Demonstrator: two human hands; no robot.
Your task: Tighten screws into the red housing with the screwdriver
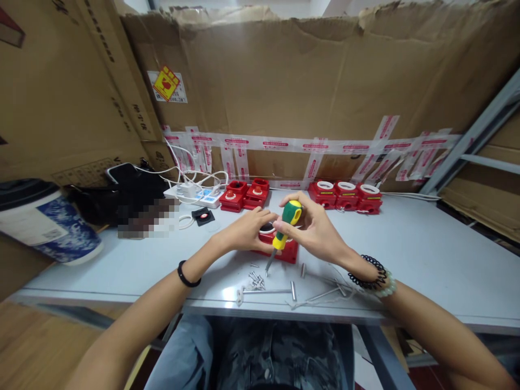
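Note:
My right hand (314, 230) is closed around a green and yellow screwdriver (285, 225), whose tip points down toward loose screws (255, 279) on the table. My left hand (246, 230) rests with curled fingers on a red plastic part (284, 250) in front of me, its fingertips touching the screwdriver handle. Long metal bolts (266, 291) lie at the table's near edge.
A grey table (426, 254) carries more red parts at the back, two (244, 195) in the middle and three (345, 195) to the right. A white power strip with cables (193, 192) and a black bag (122, 197) sit back left. A blue and white cup (44, 222) stands far left. Cardboard walls surround the table.

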